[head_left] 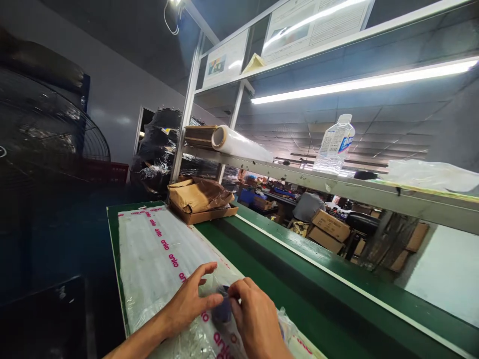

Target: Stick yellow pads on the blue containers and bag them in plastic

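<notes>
Green table (284,269) carrying a stack of clear bags (157,254): left hand (187,301) and right hand (254,319) are pinching one small dark object (223,309) inside a bag, packing apparently underway, bag not yet sealed.

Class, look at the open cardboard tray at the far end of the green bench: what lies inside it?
Crumpled brown paper fills the cardboard tray, rising above its low rim. Whatever lies under the paper, and the tray's floor, is covered and cannot be seen.
</notes>
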Available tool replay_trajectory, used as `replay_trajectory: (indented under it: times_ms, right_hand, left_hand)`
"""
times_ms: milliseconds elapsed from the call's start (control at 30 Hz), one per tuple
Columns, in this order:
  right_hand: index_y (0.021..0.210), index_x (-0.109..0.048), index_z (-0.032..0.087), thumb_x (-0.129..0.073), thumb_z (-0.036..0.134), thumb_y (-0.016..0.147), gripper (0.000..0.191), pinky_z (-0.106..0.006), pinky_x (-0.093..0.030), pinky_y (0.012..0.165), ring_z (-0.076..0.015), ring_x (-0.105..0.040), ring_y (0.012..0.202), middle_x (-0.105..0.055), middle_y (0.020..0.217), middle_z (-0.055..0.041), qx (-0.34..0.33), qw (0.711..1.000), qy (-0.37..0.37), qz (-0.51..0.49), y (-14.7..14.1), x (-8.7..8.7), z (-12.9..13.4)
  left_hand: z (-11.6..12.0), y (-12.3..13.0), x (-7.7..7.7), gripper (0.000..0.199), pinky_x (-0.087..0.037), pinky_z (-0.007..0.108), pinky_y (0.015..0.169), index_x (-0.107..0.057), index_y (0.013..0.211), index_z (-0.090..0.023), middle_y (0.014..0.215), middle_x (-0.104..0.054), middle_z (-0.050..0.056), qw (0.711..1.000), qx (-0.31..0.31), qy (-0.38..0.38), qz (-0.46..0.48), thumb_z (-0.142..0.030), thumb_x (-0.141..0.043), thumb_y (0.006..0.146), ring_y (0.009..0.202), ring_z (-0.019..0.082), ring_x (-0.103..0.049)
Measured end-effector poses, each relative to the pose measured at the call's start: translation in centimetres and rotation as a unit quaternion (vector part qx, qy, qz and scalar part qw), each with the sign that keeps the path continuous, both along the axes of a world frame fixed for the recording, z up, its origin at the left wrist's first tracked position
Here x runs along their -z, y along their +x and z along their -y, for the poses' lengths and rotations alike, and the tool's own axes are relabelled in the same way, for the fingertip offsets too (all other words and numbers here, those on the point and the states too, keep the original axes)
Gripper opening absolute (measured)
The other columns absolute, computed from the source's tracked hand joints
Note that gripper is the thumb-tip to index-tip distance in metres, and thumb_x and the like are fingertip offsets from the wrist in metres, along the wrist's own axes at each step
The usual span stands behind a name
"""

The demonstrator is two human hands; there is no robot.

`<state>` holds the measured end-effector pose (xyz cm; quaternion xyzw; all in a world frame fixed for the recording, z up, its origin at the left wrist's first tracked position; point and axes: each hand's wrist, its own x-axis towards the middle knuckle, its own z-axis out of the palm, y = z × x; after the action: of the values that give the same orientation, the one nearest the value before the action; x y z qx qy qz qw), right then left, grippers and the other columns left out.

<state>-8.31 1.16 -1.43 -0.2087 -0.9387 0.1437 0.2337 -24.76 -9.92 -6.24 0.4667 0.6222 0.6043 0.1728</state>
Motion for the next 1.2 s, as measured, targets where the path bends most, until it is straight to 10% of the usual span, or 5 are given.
replay_trajectory:
  times_ms: [333, 467, 600, 1000, 1200]
  right_hand:
    - [0.11, -0.07, 0.03, -0.052, 0.06, 0.092, 0.04, -0.035, -0.053, 0.08, -0.0251, -0.068, 0.097, -0.072, 0.111, -0.0041, 0.108, 0.986, -0.103, -0.068, 8.1, -1.3, -6.5]
    - [0.122, -0.069, 0.029, -0.068, 0.045, 0.075, 0.049, -0.044, -0.047, 0.102, -0.0322, -0.058, 0.125, -0.065, 0.132, -0.0066, 0.075, 0.992, -0.102, -0.026, 9.6, 1.7, -8.3]
    - [0.093, -0.072, 0.029, -0.05, 0.041, 0.086, 0.026, -0.038, -0.049, 0.081, -0.0279, -0.069, 0.094, -0.074, 0.099, -0.0044, 0.076, 0.99, -0.117, -0.016, 9.7, 3.3, -7.8]
    - [0.083, -0.068, 0.023, -0.059, 0.061, 0.076, 0.04, -0.033, -0.049, 0.076, -0.0245, -0.065, 0.079, -0.071, 0.083, -0.0042, 0.099, 0.947, -0.271, -0.141, 11.2, 0.3, -5.7]
    - [0.086, -0.068, 0.018, -0.066, 0.068, 0.068, 0.053, -0.034, -0.055, 0.07, -0.0256, -0.067, 0.073, -0.07, 0.082, -0.008, 0.1, 0.915, -0.34, -0.195, 12.5, 0.3, -5.6]
  left_hand:
    - [-1.3, 3.0, 0.3, 0.041, -0.047, 0.04, 0.097, -0.073, 0.103, -0.019, 0.11, -0.07, 0.008, 0.996, 0.063, -0.058, -0.006, -0.04, -0.077, 0.069, 0.101, 0.032, -0.064]
    - [-1.9, 4.0, -0.7, 0.03, -0.047, 0.032, 0.087, -0.07, 0.078, -0.018, 0.097, -0.071, 0.006, 0.998, 0.052, -0.022, -0.015, -0.047, -0.064, 0.084, 0.096, 0.028, -0.065]
    - [-2.5, 4.6, -1.0, 0.037, -0.046, 0.033, 0.079, -0.069, 0.078, -0.018, 0.081, -0.068, 0.005, 0.999, 0.004, -0.017, -0.035, -0.051, -0.058, 0.09, 0.084, 0.027, -0.063]
    - [-2.5, 12.3, -1.2, 0.031, -0.047, 0.037, 0.109, -0.06, 0.123, -0.028, 0.128, -0.063, 0.005, 0.927, 0.018, 0.198, -0.32, -0.02, -0.064, 0.093, 0.12, 0.025, -0.059]
    - [-6.2, 15.4, 3.4, 0.102, -0.03, 0.058, 0.123, -0.027, 0.157, -0.012, 0.161, -0.024, 0.023, 0.967, 0.079, -0.1, -0.222, -0.031, -0.085, 0.075, 0.149, 0.043, -0.024]
